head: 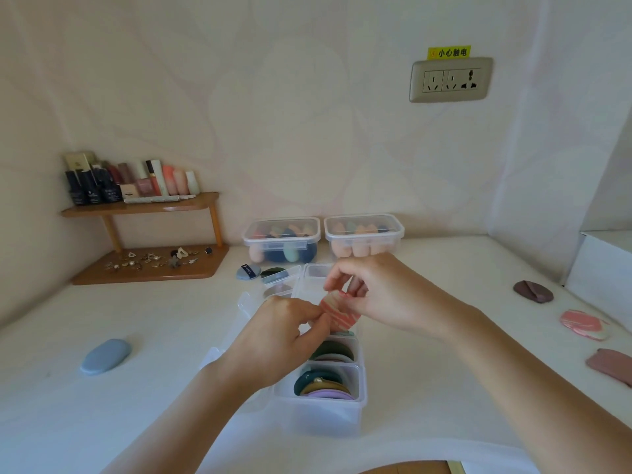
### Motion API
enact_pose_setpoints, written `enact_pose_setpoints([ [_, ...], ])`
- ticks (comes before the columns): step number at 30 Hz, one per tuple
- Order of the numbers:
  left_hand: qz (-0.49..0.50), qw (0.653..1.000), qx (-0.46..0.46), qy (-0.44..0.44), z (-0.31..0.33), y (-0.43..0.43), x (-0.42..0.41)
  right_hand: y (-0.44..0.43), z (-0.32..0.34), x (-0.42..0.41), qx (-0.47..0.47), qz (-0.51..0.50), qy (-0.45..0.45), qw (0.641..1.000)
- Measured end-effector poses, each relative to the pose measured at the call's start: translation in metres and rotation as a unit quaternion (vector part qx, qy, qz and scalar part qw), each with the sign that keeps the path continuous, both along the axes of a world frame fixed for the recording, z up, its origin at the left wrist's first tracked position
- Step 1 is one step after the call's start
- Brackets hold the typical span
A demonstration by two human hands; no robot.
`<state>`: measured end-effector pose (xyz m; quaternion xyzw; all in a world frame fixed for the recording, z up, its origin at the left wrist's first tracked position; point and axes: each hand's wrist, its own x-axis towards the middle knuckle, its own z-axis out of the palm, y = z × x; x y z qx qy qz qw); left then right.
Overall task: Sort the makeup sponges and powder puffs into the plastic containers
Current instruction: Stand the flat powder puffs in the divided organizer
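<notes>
Both my hands hold a pink-and-white marbled powder puff (340, 313) above a clear divided plastic container (355, 410). My left hand (284, 331) pinches its left edge and my right hand (379, 289) pinches its top. The container's near compartments hold stacked round puffs (323, 384) in green, tan and lilac. Loose puffs lie on the table: a blue oval one (106, 355) at left, a blue one (248, 271) behind the container, and at right a dark mauve one (532, 291), a pink marbled one (583, 323) and a dusty pink one (612, 365).
Two lidded clear boxes (281, 239) (363, 234) of egg-shaped sponges stand against the wall. A wooden two-tier shelf (147, 234) with cosmetic bottles and jewellery fills the back left corner. A white box (602, 268) sits at the right edge, a wall socket (450, 79) above.
</notes>
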<state>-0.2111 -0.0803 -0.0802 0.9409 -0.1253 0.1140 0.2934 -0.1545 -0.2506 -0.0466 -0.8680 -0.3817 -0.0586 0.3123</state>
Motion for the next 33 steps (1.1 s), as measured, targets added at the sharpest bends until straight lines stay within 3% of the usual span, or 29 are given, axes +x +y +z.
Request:
enact_pose_setpoints([
  [10, -0.024, 1.0, -0.004, -0.017, -0.001, 0.002, 0.0, 0.013, 0.012, -0.007, -0.113, 0.015, -0.054, 0.992],
  [13, -0.023, 1.0, -0.009, -0.018, -0.001, 0.002, 0.0, 0.017, 0.008, -0.01, -0.121, 0.016, -0.103, 0.987],
  [20, -0.029, 0.999, -0.007, -0.026, -0.001, 0.005, 0.001, 0.019, 0.005, -0.015, -0.146, -0.006, -0.1, 0.984],
  [27, -0.057, 0.997, -0.004, -0.049, -0.006, 0.009, 0.003, 0.018, 0.005, -0.015, -0.148, -0.05, 0.057, 0.986],
  [33, -0.068, 0.996, 0.025, -0.052, -0.005, 0.01, 0.006, 0.032, -0.001, -0.023, -0.235, -0.099, -0.075, 0.964],
])
